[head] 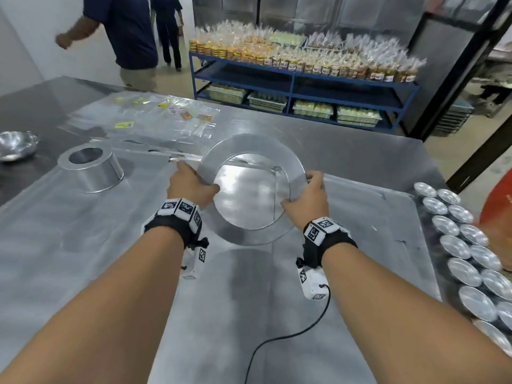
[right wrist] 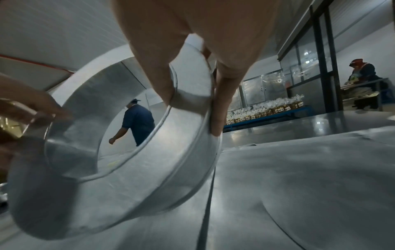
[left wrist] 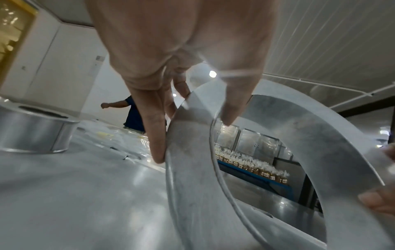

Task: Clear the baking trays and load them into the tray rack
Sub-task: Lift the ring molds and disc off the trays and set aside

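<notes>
A wide, bottomless round metal baking ring (head: 250,142) is held tilted just above the flat steel trays (head: 368,239) on the table. My left hand (head: 198,177) grips its left side, thumb inside the opening and fingers on the outer wall. My right hand (head: 300,189) grips its right side the same way. The left wrist view shows the ring (left wrist: 192,177) pinched between thumb and fingers (left wrist: 157,148). In the right wrist view the ring (right wrist: 149,177) sits between my thumb and fingers (right wrist: 217,125).
A smaller ring mould (head: 91,170) stands on the table at left, with a metal bowl (head: 16,145) beyond it. Small round tins (head: 465,245) line the right edge. Plastic bags (head: 155,117) lie at the back. A blue shelf (head: 304,79) and a walking person (head: 130,37) are behind.
</notes>
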A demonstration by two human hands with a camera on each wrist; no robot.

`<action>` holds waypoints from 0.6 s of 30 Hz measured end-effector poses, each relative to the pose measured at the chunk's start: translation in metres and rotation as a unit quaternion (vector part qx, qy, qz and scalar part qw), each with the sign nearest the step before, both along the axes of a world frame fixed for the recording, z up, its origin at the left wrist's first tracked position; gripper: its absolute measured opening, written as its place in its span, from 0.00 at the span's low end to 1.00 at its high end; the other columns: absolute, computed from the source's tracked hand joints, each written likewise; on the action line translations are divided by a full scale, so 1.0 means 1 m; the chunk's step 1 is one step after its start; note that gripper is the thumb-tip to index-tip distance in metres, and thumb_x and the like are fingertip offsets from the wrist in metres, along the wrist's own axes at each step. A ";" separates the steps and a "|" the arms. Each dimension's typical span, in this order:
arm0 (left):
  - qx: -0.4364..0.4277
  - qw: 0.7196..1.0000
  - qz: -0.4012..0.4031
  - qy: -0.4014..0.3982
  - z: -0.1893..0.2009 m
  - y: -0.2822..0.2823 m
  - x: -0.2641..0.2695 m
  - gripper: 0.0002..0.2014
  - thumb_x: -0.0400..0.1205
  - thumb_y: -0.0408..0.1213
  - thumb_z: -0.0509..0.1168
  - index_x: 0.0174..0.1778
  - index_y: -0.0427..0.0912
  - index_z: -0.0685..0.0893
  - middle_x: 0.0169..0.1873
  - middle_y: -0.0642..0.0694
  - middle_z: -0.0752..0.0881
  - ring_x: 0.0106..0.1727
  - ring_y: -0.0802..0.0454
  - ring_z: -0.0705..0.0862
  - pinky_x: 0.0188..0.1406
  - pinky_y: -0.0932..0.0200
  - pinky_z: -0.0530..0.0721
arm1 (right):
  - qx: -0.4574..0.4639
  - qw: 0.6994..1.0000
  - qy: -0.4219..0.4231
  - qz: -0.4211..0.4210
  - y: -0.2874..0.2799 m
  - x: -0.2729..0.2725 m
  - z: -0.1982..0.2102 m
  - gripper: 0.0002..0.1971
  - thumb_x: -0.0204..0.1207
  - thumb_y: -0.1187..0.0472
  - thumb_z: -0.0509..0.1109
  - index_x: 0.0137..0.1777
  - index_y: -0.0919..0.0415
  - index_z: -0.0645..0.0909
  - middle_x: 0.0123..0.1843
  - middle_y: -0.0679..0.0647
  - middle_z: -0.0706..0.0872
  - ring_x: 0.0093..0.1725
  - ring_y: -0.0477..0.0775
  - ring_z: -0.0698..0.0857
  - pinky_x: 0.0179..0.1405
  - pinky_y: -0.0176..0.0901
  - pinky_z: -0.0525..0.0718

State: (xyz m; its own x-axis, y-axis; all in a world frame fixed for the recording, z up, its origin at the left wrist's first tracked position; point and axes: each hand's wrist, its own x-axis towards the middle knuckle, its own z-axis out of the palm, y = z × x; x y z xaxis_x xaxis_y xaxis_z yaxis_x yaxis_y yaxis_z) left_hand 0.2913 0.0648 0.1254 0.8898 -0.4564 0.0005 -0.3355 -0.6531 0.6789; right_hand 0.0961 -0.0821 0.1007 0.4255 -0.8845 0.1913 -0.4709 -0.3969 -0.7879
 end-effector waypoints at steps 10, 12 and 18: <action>-0.303 0.926 0.069 0.216 -0.017 0.032 -0.058 0.29 0.66 0.71 0.65 0.45 0.47 0.78 0.45 0.48 0.82 0.54 0.41 0.85 0.60 0.40 0.84 | 0.219 0.947 -0.235 0.019 0.006 -0.075 -0.007 0.29 0.64 0.34 0.68 0.45 0.62 0.73 0.51 0.57 0.79 0.46 0.53 0.79 0.52 0.53 0.83; -0.344 0.903 0.037 0.257 -0.020 0.035 -0.060 0.23 0.65 0.60 0.69 0.47 0.47 0.79 0.46 0.47 0.82 0.51 0.45 0.83 0.55 0.48 0.82 | 0.233 0.946 -0.226 0.007 0.003 -0.081 -0.009 0.24 0.67 0.36 0.70 0.43 0.58 0.75 0.45 0.51 0.79 0.44 0.52 0.80 0.56 0.57 0.83; -0.382 0.864 -0.015 0.328 -0.015 0.043 -0.075 0.25 0.65 0.37 0.59 0.59 0.42 0.82 0.37 0.47 0.80 0.35 0.53 0.76 0.35 0.60 0.73 | 0.325 0.910 -0.250 0.060 0.005 -0.097 -0.017 0.15 0.78 0.54 0.72 0.63 0.54 0.77 0.58 0.54 0.84 0.50 0.56 0.85 0.40 0.41 0.81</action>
State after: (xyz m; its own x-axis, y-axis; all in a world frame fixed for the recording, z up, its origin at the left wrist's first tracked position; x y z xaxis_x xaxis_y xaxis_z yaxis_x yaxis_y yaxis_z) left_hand 0.2164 0.1082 0.1101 0.8011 -0.5684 -0.1875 0.2758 0.0725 0.9585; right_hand -0.0012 -0.0767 0.0838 0.5296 -0.8331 -0.1595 0.0266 0.2043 -0.9785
